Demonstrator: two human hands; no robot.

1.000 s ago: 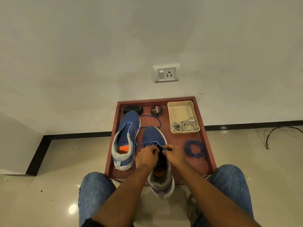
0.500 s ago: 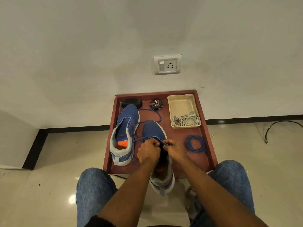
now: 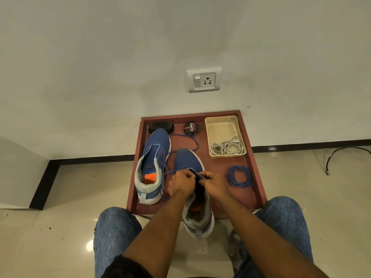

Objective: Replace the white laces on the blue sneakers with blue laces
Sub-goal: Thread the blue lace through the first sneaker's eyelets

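Observation:
Two blue sneakers lie on a maroon tray (image 3: 255,177). The left sneaker (image 3: 153,163) has no lace in it. The right sneaker (image 3: 188,159) sticks out over the tray's near edge, heel towards me. My left hand (image 3: 181,184) and my right hand (image 3: 213,183) meet over its eyelets, and both pinch a blue lace (image 3: 197,174). That lace trails off to the left and loops back past the toe (image 3: 195,143). A second blue lace (image 3: 239,176) lies coiled to the right. The white laces (image 3: 226,147) sit in a beige tray (image 3: 222,125).
A black brush (image 3: 160,126) and a round shoe polish tin (image 3: 191,128) stand at the tray's far edge. The tray abuts a white wall with a socket (image 3: 203,80). My knees in jeans flank the near edge. A black cable (image 3: 345,154) lies on the tiled floor at right.
The view has tilted up a little, so the tray sits lower in frame. My hands stay over the right sneaker's eyelets, working the blue lace with small finger movements.

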